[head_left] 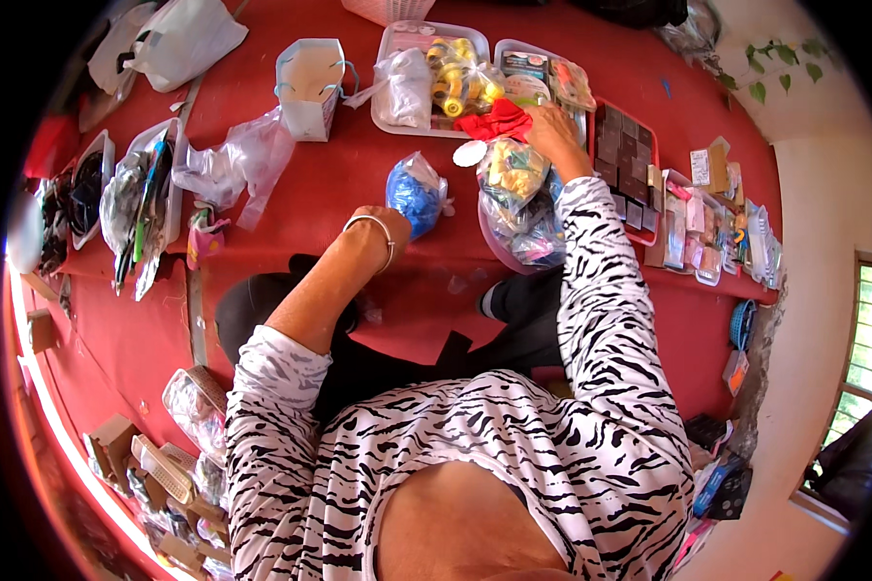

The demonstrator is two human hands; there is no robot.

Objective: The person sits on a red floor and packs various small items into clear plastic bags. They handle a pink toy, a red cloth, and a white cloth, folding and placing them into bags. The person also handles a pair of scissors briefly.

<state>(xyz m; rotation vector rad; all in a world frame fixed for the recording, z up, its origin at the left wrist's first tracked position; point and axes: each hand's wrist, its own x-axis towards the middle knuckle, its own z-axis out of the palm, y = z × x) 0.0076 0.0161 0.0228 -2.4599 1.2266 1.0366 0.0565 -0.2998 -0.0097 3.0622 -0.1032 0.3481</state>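
My left hand (386, 229) is closed beside a clear plastic bag of blue pieces (417, 198) on the red surface, its curled fingers against the bag's near-left side. Farther right, my right hand (554, 137) reaches over a purple-rimmed basket (499, 237). Its fingers are bent down at the right end of a bright red cloth-like bundle (494, 121), and the fingertips are partly hidden. Below the bundle, a clear bag of yellow pieces (515, 174) lies on top of other bagged things in the basket. A small white oval piece (470, 153) sits by the bundle.
A tray (383, 97) behind holds yellow pieces and a white bag. To its right are another tray and a red tray of dark boxes (622, 160). A white paper bag (310, 92) stands left, near a clear plastic bag (247, 165) and bins of pens.
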